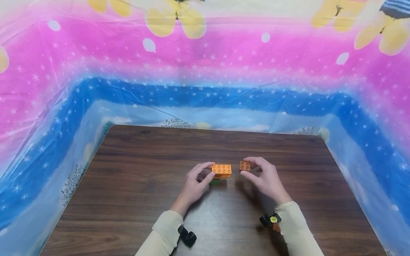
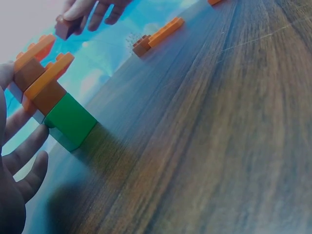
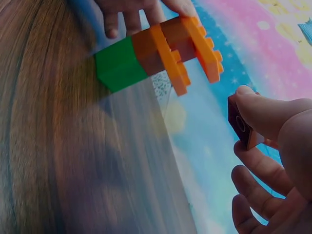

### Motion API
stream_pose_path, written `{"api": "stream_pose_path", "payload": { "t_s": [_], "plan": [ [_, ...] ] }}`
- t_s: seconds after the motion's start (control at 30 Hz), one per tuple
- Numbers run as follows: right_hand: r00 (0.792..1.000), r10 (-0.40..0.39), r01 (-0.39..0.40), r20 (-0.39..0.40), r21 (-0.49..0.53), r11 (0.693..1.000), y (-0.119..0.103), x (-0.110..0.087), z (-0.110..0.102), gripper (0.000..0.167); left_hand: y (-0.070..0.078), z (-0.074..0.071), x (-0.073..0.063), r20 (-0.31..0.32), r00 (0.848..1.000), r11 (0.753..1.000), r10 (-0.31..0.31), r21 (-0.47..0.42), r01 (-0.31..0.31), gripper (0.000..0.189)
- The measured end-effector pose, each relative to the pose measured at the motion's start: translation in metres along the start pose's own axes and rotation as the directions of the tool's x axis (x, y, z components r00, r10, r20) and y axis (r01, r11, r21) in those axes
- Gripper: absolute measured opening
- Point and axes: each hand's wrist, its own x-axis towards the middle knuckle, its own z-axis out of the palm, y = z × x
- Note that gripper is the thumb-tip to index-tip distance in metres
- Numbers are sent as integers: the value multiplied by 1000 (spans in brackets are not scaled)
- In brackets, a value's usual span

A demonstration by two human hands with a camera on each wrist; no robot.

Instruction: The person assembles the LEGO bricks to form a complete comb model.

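Note:
A tower of toy building bricks (image 1: pixel 221 169) stands on the table. Its base is a green block (image 2: pixel 71 122), with brown bricks and two thin orange plates (image 3: pixel 168 61) stacked above in alternation; the plates jut out to one side. My left hand (image 1: pixel 194 181) grips the tower's upper left end between thumb and fingers. To the right of the tower and apart from it, my right hand (image 1: pixel 266 179) pinches a small brown brick (image 1: pixel 245 165) between thumb and fingertips, studs up. The brick is held off the table, near the height of the tower's top.
On the wooden table (image 1: pixel 128 213), a loose brown brick (image 2: pixel 142 46) and an orange plate (image 2: pixel 166 31) lie beyond the tower in the left wrist view. An orange piece (image 1: pixel 276 226) shows partly beside my right wrist. A patterned cloth (image 1: pixel 205 96) surrounds the table's back and sides.

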Motion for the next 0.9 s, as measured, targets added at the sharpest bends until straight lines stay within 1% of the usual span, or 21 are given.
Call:
{"api": "stream_pose_path", "payload": {
  "t_s": [0.2, 0.5, 0.73, 0.9],
  "plan": [
    [1000, 17, -16, -21, 31, 999, -8, 2, 2, 43, 0, 1, -1, -4, 1000, 1000, 0, -4, 0, 32],
    [1000, -24, 24, -13, 25, 999, -16, 7, 7, 43, -1, 1, -1, -11, 1000, 1000, 15, -15, -15, 32],
    [1000, -29, 29, -13, 28, 999, -22, 8, 8, 46, -2, 1, 0, -6, 1000, 999, 26, -27, -26, 33],
    [999, -41, 42, -11, 29, 999, -25, 11, 9, 43, -3, 2, 0, -14, 999, 999, 37, -31, -37, 33]
  ]
}}
